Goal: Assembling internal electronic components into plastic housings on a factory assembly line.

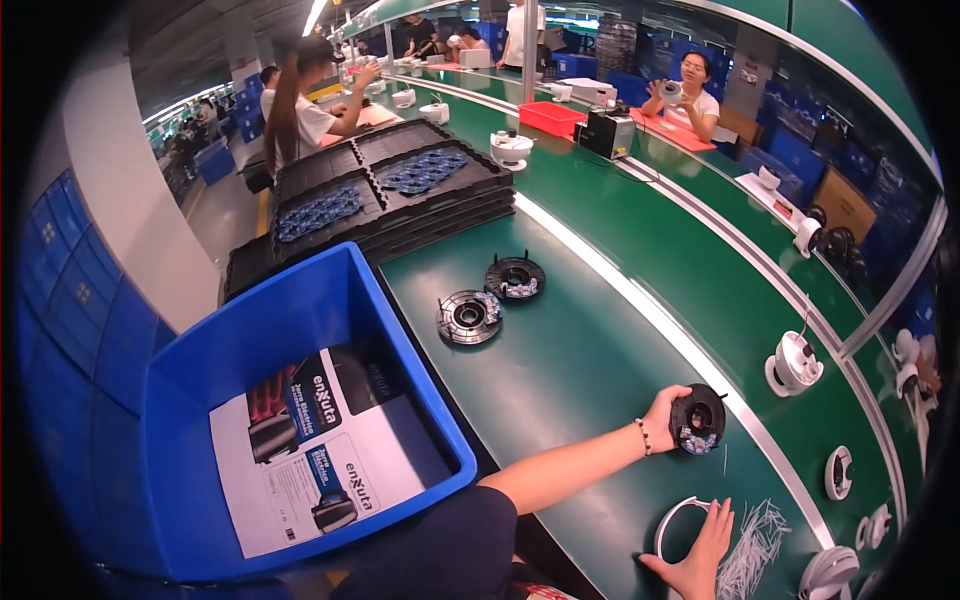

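My left hand grips a black round plastic base by its left edge, with small parts and wires at its lower side. My right hand is spread, thumb apart from the fingers, over the near side of a white ring-shaped part. Whether it touches the ring I cannot tell. Beside that hand lies a loose pile of thin white strips. Farther up the green bench sit two more black round bases, one with its inner ring showing and another just behind it.
At left stands a blue bin holding printed sheets. Behind it are stacked black trays with blue circuit boards. A conveyor to the right carries white appliance bases. Co-workers sit beyond, near a red tray.
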Tool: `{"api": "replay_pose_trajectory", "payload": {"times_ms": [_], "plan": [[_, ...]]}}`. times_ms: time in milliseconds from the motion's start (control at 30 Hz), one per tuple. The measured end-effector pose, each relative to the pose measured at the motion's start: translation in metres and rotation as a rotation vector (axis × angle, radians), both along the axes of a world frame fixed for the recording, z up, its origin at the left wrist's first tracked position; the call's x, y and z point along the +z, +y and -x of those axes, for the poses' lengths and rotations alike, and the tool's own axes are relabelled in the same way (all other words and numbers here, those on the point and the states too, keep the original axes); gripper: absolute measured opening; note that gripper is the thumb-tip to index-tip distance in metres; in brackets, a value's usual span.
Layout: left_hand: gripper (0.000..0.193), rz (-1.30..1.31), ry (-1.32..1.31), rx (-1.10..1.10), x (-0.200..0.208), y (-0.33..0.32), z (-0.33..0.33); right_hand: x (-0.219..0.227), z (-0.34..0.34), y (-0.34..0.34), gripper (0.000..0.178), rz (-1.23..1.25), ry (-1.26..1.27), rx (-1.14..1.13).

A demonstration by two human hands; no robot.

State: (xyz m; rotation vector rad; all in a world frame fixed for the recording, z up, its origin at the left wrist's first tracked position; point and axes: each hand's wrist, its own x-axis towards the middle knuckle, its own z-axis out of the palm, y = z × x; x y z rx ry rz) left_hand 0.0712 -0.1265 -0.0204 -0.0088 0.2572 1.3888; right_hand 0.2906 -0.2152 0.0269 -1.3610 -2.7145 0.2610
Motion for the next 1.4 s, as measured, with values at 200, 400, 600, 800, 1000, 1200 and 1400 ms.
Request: {"api": "replay_pose_trajectory", "payload": {"times_ms": [200,400,600,800,1000,1200,1400], "plan": [[0.036,-0.089,-0.03,-0.024,-0.015,0.005,-0.005,-0.021,-0.004,-0.003,0.12,0.002,0.19,-0.082],[0.029,-0.029,0.024,0.188,-0.002,-0.002,0.007,-0.009,0.017,0.011,0.111,-0.026,0.333,0.016],[0.039,-0.21,0.231,0.202,0.016,-0.017,-0.016,-0.005,0.018,0.034,0.099,0.398,1.469,-0.231],[0.044,-0.239,0.287,0.195,0.005,-0.042,-0.064,-0.013,0.027,0.03,0.098,0.416,1.519,-0.171],[0.044,-0.049,0.417,0.393,0.008,-0.047,-0.068,-0.018,0.031,0.027,0.103,0.442,1.614,-0.196],[0.042,-0.102,0.532,0.464,0.0,-0.045,-0.069,-0.028,0.023,0.028,0.094,0.749,1.806,-0.135],[0.04,-0.574,0.368,-0.074,-0.009,-0.052,-0.063,-0.03,0.017,0.035,0.102,0.495,1.683,-0.178]]}}
